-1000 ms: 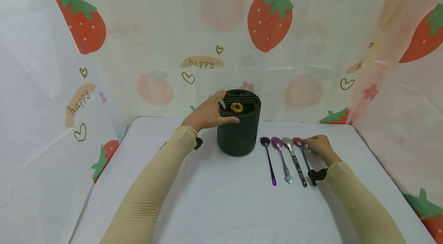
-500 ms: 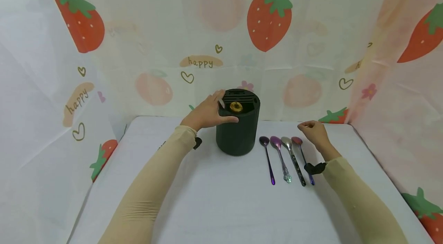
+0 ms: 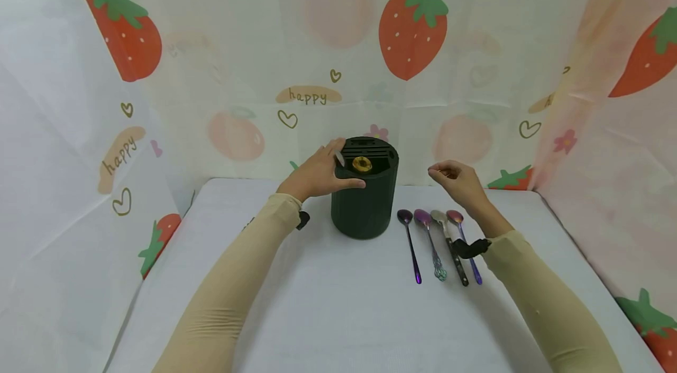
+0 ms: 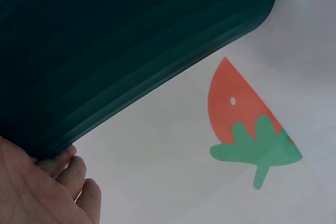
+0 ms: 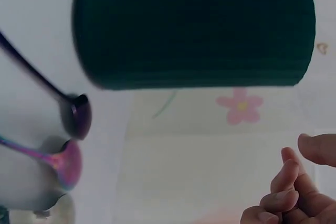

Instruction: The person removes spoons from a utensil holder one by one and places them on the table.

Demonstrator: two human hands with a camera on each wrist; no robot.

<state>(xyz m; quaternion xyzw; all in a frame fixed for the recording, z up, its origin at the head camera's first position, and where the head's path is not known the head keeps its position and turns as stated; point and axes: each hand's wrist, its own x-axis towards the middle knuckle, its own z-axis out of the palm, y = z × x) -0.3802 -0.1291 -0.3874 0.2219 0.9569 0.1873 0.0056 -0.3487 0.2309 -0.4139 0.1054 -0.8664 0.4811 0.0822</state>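
A dark green cylindrical utensil holder (image 3: 365,208) stands upright on the white table. My left hand (image 3: 312,176) grips its left side at the top, thumb along the front rim; in the left wrist view the fingers (image 4: 73,177) lie against its wall. Inside the holder a round gold head (image 3: 362,164) shows, with a silver edge beside my hand. My right hand (image 3: 457,182) is raised right of the holder, loosely curled with nothing in it. Below it lie a dark purple spoon (image 3: 405,217), a pink-purple spoon (image 3: 423,218), a silver spoon (image 3: 439,218) and a reddish spoon with a blue handle (image 3: 455,217).
Behind the table (image 3: 328,314) hangs a pale curtain (image 3: 243,61) printed with strawberries, which continues along both sides. Black straps sit on both wrists, and the right one (image 3: 471,248) overlaps the handles of the two rightmost spoons.
My right hand has lifted away from the rightmost spoon and moved up and left toward the holder. The left hand, the holder and the spoons have stayed in place.
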